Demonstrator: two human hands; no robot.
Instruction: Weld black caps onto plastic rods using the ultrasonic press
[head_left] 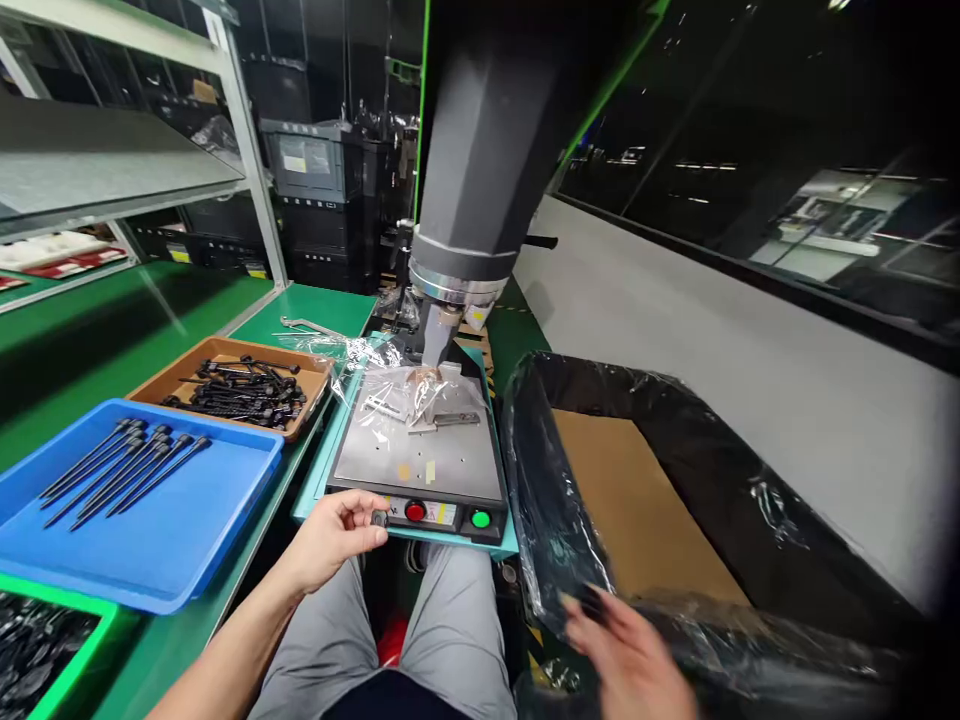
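My left hand (pixel 341 540) pinches a small black plastic part (pixel 380 518) between thumb and fingers, just before the front panel of the press base (pixel 420 470). My right hand (pixel 630 650) is smeared by motion at the near left edge of a box lined with clear plastic (pixel 551 540). Its fingers are drawn together around something dark that I cannot make out. Over the base plate stands a grey press head (pixel 476 150), its tip above a fixture (pixel 427 410) partly covered by clear film. Red (pixel 415 511) and green (pixel 481 519) buttons sit on the front panel.
To my left, a blue tray (pixel 225 510) holds several long black pins with heads (pixel 142 455). Behind it, a brown tray (pixel 214 350) carries a pile of similar black pieces. A green bin (pixel 112 625) of black parts is at the near left. A wrench (pixel 311 326) lies farther back.
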